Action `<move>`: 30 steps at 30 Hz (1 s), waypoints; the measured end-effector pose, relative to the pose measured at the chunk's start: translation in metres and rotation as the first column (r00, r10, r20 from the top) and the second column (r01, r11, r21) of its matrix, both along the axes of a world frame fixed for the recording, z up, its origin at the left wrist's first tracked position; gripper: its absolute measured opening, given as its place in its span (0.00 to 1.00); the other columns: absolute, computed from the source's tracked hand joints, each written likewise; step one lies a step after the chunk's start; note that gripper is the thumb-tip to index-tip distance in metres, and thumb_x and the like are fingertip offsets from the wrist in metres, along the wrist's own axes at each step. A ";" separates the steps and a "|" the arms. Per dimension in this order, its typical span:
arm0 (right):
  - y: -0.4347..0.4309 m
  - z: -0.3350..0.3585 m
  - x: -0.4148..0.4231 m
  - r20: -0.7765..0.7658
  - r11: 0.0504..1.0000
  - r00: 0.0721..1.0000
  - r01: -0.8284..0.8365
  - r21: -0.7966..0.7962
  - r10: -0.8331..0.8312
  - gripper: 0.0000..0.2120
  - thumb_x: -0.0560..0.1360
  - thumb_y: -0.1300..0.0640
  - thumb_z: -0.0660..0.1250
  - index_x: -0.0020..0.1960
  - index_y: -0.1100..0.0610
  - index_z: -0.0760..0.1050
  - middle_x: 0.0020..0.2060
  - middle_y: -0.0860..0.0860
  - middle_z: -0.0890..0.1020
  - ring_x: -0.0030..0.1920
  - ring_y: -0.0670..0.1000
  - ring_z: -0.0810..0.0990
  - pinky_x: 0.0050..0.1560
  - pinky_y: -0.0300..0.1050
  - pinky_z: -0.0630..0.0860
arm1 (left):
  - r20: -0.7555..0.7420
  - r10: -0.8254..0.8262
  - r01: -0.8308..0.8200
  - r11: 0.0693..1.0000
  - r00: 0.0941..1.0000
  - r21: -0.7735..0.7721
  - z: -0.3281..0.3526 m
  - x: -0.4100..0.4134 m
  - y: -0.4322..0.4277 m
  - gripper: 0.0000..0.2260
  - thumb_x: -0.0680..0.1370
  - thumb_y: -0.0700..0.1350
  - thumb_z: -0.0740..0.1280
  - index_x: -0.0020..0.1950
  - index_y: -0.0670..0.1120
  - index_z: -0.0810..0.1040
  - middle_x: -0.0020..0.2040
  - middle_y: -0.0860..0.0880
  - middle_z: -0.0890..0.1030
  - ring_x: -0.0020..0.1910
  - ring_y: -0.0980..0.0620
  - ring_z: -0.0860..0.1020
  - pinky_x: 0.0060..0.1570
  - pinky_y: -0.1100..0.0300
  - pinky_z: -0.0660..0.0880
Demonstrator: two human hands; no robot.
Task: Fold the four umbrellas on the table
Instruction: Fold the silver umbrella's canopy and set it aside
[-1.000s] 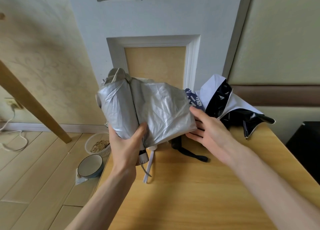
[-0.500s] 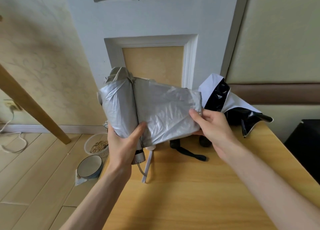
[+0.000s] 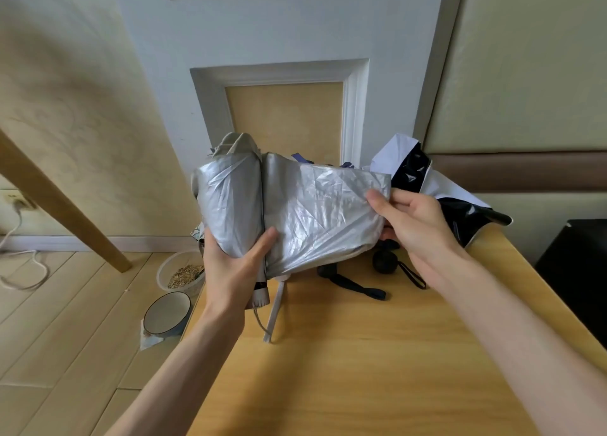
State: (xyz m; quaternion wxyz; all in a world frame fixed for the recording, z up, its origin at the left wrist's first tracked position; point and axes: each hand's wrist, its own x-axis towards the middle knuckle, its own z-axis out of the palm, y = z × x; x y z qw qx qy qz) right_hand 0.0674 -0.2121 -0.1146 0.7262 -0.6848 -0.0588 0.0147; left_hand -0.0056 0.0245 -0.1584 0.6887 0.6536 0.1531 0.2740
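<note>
We noted the umbrella (image 3: 289, 215) upright over the table's (image 3: 361, 370) far left edge, left hand (image 3: 235, 271) curled round its rolled body, right hand (image 3: 417, 225) pinching the loose flap (image 3: 341, 205) stretched rightward, so the wrap would likely run leftward round that upright axis.

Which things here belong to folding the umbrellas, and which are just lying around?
Part of the job: silver umbrella, gripped by the left hand and pinched by the right hand; black-and-white umbrella behind it; black handle with strap on the table.
Just lying about: bowl of grain, blue bowl and white cable, all on the floor.
</note>
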 end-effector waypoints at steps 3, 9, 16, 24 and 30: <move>-0.010 0.008 0.000 -0.076 0.970 0.967 -0.239 0.045 0.242 0.17 0.79 0.50 0.73 0.66 0.54 0.81 0.56 0.51 0.88 0.57 0.53 0.87 0.53 0.47 0.82 | 0.003 0.034 -0.034 0.999 0.999 -0.041 0.000 0.000 0.000 0.31 0.71 0.49 0.83 0.71 0.54 0.74 0.60 0.54 0.84 0.56 0.57 0.84 0.60 0.49 0.83; -0.007 0.000 -0.003 -0.122 0.955 0.957 -0.276 -0.111 0.263 0.19 0.77 0.66 0.76 0.65 0.58 0.75 0.55 0.57 0.88 0.51 0.57 0.89 0.48 0.47 0.85 | 0.056 0.122 -0.116 0.987 0.991 -0.109 0.002 0.001 0.003 0.33 0.72 0.49 0.83 0.74 0.56 0.72 0.63 0.56 0.83 0.59 0.58 0.83 0.63 0.52 0.81; 0.019 -0.014 -0.011 -0.085 0.990 0.990 -0.119 -0.081 0.112 0.17 0.75 0.54 0.80 0.59 0.58 0.79 0.47 0.52 0.90 0.48 0.52 0.90 0.48 0.46 0.83 | 0.092 0.148 -0.137 0.984 0.985 -0.113 -0.002 -0.002 -0.004 0.34 0.73 0.48 0.82 0.75 0.56 0.71 0.65 0.56 0.82 0.61 0.58 0.82 0.64 0.53 0.80; 0.030 -0.024 -0.013 -0.064 0.995 0.998 0.013 -0.098 -0.020 0.03 0.80 0.60 0.74 0.53 0.58 0.83 0.41 0.51 0.90 0.44 0.49 0.89 0.42 0.36 0.82 | 0.094 0.159 -0.149 0.983 0.983 -0.109 -0.004 -0.003 -0.011 0.34 0.74 0.48 0.81 0.75 0.57 0.70 0.65 0.57 0.81 0.62 0.59 0.81 0.64 0.55 0.79; 0.034 -0.025 -0.015 0.052 0.994 0.998 -0.037 -0.103 0.042 0.11 0.83 0.67 0.66 0.57 0.54 0.83 0.45 0.48 0.90 0.47 0.47 0.89 0.46 0.37 0.81 | 0.088 0.217 -0.202 0.967 0.972 -0.153 -0.002 -0.002 -0.008 0.33 0.74 0.49 0.81 0.74 0.58 0.70 0.64 0.57 0.81 0.61 0.59 0.82 0.61 0.57 0.79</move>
